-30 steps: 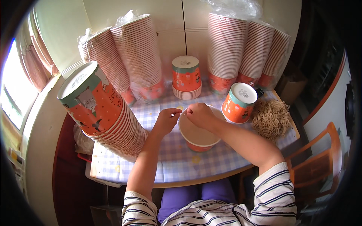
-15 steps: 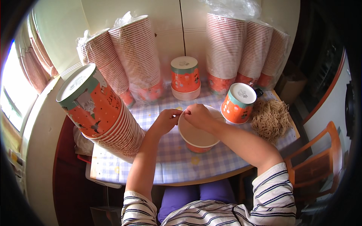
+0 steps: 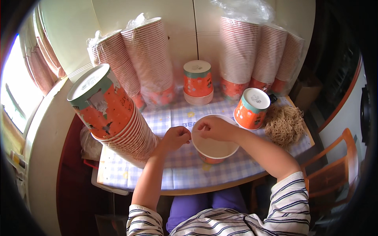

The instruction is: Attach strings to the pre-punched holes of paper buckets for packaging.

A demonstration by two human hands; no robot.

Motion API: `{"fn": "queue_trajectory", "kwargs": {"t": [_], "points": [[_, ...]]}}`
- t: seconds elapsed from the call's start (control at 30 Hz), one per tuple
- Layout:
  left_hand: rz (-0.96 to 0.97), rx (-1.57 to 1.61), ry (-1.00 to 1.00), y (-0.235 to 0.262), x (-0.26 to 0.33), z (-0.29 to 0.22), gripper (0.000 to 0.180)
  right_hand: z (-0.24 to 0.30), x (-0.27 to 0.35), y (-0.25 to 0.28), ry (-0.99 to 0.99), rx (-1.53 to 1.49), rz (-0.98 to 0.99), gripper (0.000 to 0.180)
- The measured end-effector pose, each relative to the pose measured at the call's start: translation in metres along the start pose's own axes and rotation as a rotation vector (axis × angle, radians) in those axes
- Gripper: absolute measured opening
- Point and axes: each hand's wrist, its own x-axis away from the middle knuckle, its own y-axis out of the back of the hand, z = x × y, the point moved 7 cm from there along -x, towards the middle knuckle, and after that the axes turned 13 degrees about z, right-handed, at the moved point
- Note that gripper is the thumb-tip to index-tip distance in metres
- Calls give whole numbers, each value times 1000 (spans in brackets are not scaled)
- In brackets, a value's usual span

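A large paper bucket (image 3: 216, 147) stands upright in front of me, its white rim and pale inside facing up. My left hand (image 3: 176, 137) is just outside the bucket's left rim, thumb and fingers pressed together. Over the bucket's mouth is my right hand (image 3: 215, 129), palm down, with its curled fingertips pinched near the left part of the rim. Whatever the two pinches hold, if anything, is too small to make out. An upside-down paper bucket (image 3: 251, 109) stands close behind on the right, beside a tangle of tan strands (image 3: 286, 125).
A tall leaning stack of upturned buckets (image 3: 103, 106) rises at the left by my forearm. Plastic-wrapped bucket stacks (image 3: 149, 59) and more stacks (image 3: 240, 51) line the back. A short bucket stack (image 3: 197, 82) sits between them. A wooden chair (image 3: 328, 169) is at the right.
Both hands have come nearer to me along the bucket's left rim. My left hand has drawn slightly away from the rim, and the two hands are farther apart. The view has shifted slightly.
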Motion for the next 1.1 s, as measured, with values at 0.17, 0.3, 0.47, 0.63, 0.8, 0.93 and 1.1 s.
{"fn": "queue_trajectory", "kwargs": {"t": [0.17,0.3,0.47,0.63,0.8,0.93,1.1], "points": [[-43,458,91,-14,33,18,8,39,58,9,-201,102,-71,25],[-24,900,-128,-38,57,37,9,58,96,-14,-34,-24,-150,16],[13,1007,-277,-83,78,33,9,79,117,-75,236,55,-259,8],[-59,919,-350,-106,99,31,10,43,110,-113,220,-15,-332,8],[-80,756,-398,-118,106,23,9,-3,105,-126,-22,-202,-266,11],[-129,697,-418,-125,109,27,8,-16,101,-145,-3,-312,-254,11],[-361,504,-406,-121,121,33,6,6,117,-134,188,-129,-527,10]]}}
